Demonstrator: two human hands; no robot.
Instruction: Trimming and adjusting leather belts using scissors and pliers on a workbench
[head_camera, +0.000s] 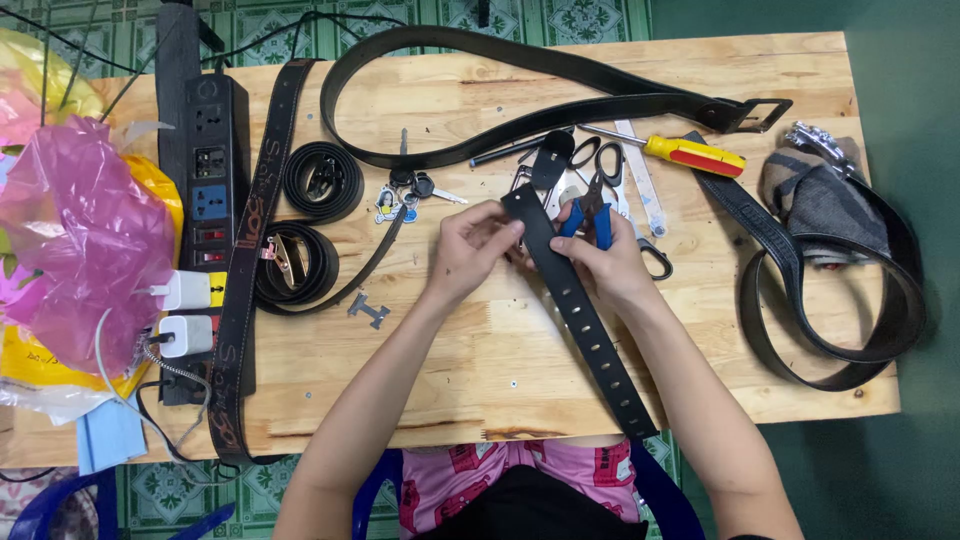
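A black belt strap (585, 320) with a row of holes lies diagonally across the wooden table (420, 340), its far end between my hands. My left hand (468, 248) pinches the strap's end from the left. My right hand (605, 258) holds the strap from the right, and blue-handled pliers (597, 215) rise from under its fingers. Whether the fingers grip the pliers is hidden. A small black leather piece (549, 158) lies just beyond the strap's end.
A long black belt (520, 70) loops across the far side. A yellow-and-red screwdriver (690, 153), scissors (655, 255) and keys (415, 190) lie nearby. Coiled belts (320, 180) sit left, a power strip (210, 180) and pink bag (85, 240) farther left, another belt (850, 300) right.
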